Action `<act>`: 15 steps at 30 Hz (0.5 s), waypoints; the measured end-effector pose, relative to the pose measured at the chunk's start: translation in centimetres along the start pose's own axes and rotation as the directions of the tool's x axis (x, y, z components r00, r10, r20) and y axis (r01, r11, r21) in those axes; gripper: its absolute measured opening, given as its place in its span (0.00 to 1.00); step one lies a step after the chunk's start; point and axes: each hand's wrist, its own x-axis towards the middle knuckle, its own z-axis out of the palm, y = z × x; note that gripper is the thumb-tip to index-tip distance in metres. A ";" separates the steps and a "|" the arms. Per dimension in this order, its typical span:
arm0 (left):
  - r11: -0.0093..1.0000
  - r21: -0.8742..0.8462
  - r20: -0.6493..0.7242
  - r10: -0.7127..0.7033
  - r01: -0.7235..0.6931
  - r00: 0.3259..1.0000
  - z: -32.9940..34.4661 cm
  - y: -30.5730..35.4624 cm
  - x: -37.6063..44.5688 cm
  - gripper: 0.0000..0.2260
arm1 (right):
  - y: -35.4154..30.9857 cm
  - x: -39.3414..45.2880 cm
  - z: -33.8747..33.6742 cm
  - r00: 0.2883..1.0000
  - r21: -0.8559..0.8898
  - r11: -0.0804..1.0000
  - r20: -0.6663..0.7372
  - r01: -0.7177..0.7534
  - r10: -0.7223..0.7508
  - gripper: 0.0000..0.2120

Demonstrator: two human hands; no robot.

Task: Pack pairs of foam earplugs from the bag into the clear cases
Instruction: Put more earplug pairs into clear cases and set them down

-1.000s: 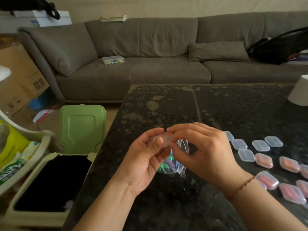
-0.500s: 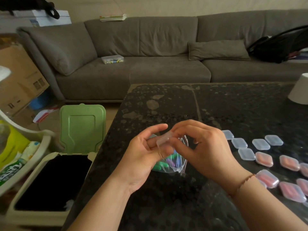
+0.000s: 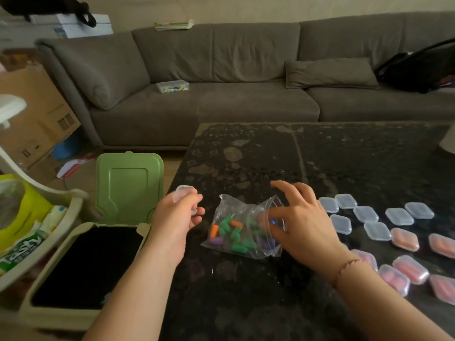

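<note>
Near the left edge of the dark speckled stone desk (image 3: 246, 156), a crumpled clear plastic zip bag (image 3: 242, 226) lay on its side, holding green, orange and purple foam earplugs (image 3: 230, 232), its open mouth turned toward the right. The left hand (image 3: 176, 221) hovered just left of the bag at the desk's edge, its fingers curled round a small clear plastic case (image 3: 183, 193) that stood up above the fingertips; whether that case was open or closed could not be told. The right hand (image 3: 299, 223) was at the bag's mouth, thumb and lower fingers pushed inside the plastic among the earplugs while the other fingers were spread and raised above it; whether it had hold of an earplug could not be told. Toward the right edge of the desk lay rows of closed clear cases, the farther ones empty (image 3: 369, 214), the nearer ones filled with pink earplugs (image 3: 405, 239). Beside the desk's left edge stood a beige bin with a raised green lid (image 3: 129, 187), and beyond the far edge a grey-brown sofa (image 3: 221, 77).
</note>
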 end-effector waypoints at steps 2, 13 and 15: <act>0.993 0.109 0.045 0.039 -0.043 0.998 0.1 -0.6 0.0 0.05 | -0.4 0.4 0.7 0.998 0.034 0.998 -0.033 0.048 -0.047 0.10; 0.948 0.296 0.140 0.074 -0.113 0.987 1.2 -1.5 -0.2 0.15 | -1.7 1.6 1.0 0.991 0.005 0.999 0.126 -0.034 0.033 0.15; 0.946 0.305 0.147 0.070 -0.112 0.987 1.4 -1.5 -0.4 0.16 | -1.8 1.6 1.3 0.994 0.044 0.998 0.109 -0.036 0.031 0.16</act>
